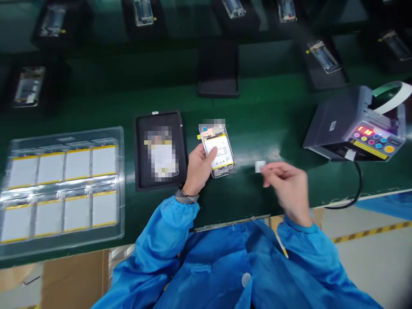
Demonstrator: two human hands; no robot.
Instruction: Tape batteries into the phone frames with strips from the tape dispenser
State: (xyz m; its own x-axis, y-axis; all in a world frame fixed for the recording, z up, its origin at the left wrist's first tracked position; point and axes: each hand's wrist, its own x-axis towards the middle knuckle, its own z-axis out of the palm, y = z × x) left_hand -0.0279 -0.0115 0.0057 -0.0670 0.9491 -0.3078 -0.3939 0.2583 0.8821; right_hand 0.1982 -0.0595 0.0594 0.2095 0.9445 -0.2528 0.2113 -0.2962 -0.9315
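I look down through the head camera at the phone, a thin, flat box with shiny edges. My left hand grasps it by its left side. The thumb lies on the smooth white battery inside, which has yellow ends, and the other fingers are mostly hidden. Past the battery, a bumpy board shows.

Right of the phone, my right hand pinches a small white square, thin and flat, between thumb and finger. I cannot tell if the square touches the shiny green table.

Left of the phone sits a black tray with round corners. Another phone in it is blurred. Farther left is a clear plastic tray, hard and glossy, with two rows of four flat white batteries.

Far right of the phone is a boxy gray machine with round buttons, red lights and a curly white strip. Behind the phone lies one more black tray.
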